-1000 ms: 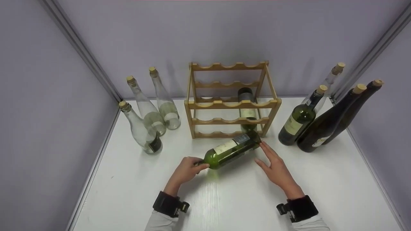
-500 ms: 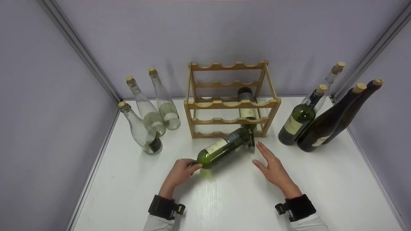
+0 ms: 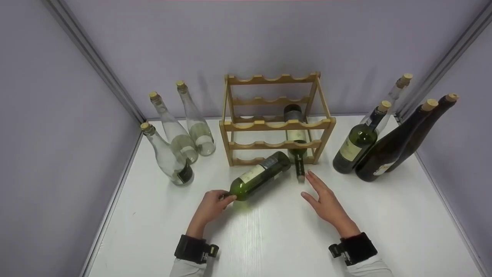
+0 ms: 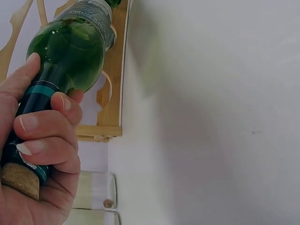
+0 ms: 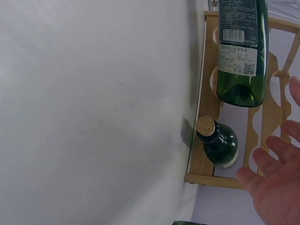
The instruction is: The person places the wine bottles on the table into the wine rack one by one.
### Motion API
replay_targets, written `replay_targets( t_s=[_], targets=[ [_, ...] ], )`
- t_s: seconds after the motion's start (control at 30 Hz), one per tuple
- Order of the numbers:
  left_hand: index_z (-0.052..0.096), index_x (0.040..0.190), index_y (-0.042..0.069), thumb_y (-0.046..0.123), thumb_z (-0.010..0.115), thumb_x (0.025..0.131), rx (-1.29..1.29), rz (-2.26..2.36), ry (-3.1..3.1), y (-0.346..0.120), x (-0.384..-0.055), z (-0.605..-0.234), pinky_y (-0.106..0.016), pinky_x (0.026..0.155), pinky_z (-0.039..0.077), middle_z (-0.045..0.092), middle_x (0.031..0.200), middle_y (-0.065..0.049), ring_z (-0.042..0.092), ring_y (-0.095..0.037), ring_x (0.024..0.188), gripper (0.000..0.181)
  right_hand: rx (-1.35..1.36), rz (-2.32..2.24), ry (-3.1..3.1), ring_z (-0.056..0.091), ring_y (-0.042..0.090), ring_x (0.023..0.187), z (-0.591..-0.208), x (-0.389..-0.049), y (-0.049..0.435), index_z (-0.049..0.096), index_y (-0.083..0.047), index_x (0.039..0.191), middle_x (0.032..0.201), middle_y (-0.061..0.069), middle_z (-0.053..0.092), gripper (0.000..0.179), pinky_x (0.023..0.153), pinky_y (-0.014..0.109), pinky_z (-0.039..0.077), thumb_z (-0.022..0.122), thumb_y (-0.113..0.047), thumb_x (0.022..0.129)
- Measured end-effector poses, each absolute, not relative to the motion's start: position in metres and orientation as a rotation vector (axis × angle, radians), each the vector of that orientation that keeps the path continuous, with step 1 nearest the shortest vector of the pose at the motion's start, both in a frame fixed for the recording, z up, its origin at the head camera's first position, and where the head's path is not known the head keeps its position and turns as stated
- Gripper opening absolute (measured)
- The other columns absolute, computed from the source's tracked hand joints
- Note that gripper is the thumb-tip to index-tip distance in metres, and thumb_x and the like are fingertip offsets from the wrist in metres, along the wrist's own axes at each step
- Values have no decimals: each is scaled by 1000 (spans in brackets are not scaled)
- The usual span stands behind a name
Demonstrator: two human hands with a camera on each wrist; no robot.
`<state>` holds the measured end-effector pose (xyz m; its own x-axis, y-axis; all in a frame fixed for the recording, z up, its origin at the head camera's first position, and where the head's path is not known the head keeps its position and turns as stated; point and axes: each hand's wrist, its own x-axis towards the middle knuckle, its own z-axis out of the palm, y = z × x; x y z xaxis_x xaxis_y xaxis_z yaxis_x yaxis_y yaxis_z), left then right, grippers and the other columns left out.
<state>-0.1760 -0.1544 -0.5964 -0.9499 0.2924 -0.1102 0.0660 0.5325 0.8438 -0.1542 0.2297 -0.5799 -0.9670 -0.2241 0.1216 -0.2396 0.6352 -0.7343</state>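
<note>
My left hand [image 3: 212, 204] grips the neck of a green wine bottle [image 3: 259, 177], which slants up and right in front of the rack. In the left wrist view, curled fingers wrap the dark neck, and the cork [image 4: 21, 180] shows below them. The wooden wine rack [image 3: 276, 125] holds one wine bottle [image 3: 296, 135] lying in its lower right slot, corked neck toward me. Close to that cork, my right hand [image 3: 326, 202] has its fingers extended and holds nothing. The right wrist view shows the held bottle's base [image 5: 241, 91] apart from the right hand.
Several corked bottles stand about. Three clear bottles [image 3: 180, 142] are left of the rack. On the right are a green wine bottle [image 3: 353, 146], two dark bottles [image 3: 384, 154] and a clear bottle [image 3: 396, 92]. Grey walls [image 3: 269, 34] enclose the white table [image 3: 269, 238].
My left hand has moved left with the green wine bottle, whose base has come away from my right fingertips. The racked bottle's neck and cork have come into view. The right hand has barely moved.
</note>
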Motion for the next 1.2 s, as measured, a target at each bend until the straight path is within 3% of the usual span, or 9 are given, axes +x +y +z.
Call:
replay_targets(
  t_s=[0.2, 0.5, 0.8, 1.2],
  targets=[
    [73, 94, 4, 51, 63, 93, 238, 1387, 2531, -157, -176, -596, -28, 50, 39, 54, 62, 3, 47, -13, 55, 48, 420, 1256, -2835, 27, 33, 143, -581, -155, 225, 40, -5, 150, 157, 16, 28, 63, 110, 53, 29, 63, -31, 97],
    [74, 99, 4, 50, 63, 93, 201, 1375, 2579, -154, -176, -598, -31, 54, 46, 61, 68, -4, 54, -15, 60, 48, 470, 1254, -2840, 28, 33, 142, -585, -160, 216, 38, -4, 150, 157, 15, 28, 63, 111, 52, 29, 63, -29, 98],
    [74, 102, 2, 48, 63, 94, 181, 1413, 2593, -145, -176, -600, -32, 55, 46, 61, 67, -2, 54, -15, 59, 48, 486, 1244, -2876, 26, 32, 143, -587, -161, 209, 36, -6, 151, 158, 15, 27, 64, 112, 50, 27, 62, -31, 98],
    [71, 90, 5, 48, 60, 95, 142, 1474, 2602, -132, -169, -608, -31, 54, 44, 57, 64, 1, 51, -14, 57, 45, 498, 1228, -2920, 23, 32, 145, -591, -163, 204, 36, -9, 152, 159, 12, 25, 64, 113, 51, 26, 61, -33, 99]
  ],
)
